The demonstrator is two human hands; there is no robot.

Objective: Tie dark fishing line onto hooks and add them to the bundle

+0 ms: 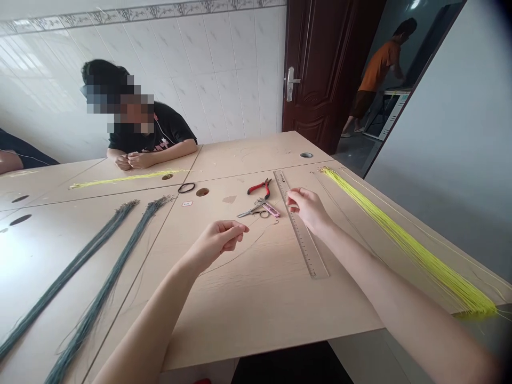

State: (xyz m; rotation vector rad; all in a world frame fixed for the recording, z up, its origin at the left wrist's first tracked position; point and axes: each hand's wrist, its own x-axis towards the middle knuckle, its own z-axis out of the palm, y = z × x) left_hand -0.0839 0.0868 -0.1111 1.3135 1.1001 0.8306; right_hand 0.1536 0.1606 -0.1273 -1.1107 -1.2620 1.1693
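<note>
While poised above the tabletop | left hand (216, 242): narrow fingertip pinch, hold unclear, a close pinch suiting fine material | right hand (308, 209): narrow pinch, hold unclear | thin cord (240, 253): just below left hand | steel ruler (308, 250): just below right hand | pliers (259, 188), scissors (251, 213): between hands | yellow cord bundle (408, 241): right of right hand | grey-green cord bundles (108, 292): well left of left hand

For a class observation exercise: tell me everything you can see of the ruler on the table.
The ruler is a long, flat, metal-looking strip with scale marks. It lies slanted on the pale wood-look table, its far end beside the pliers. The right hand is over its upper part; contact cannot be told.
</note>
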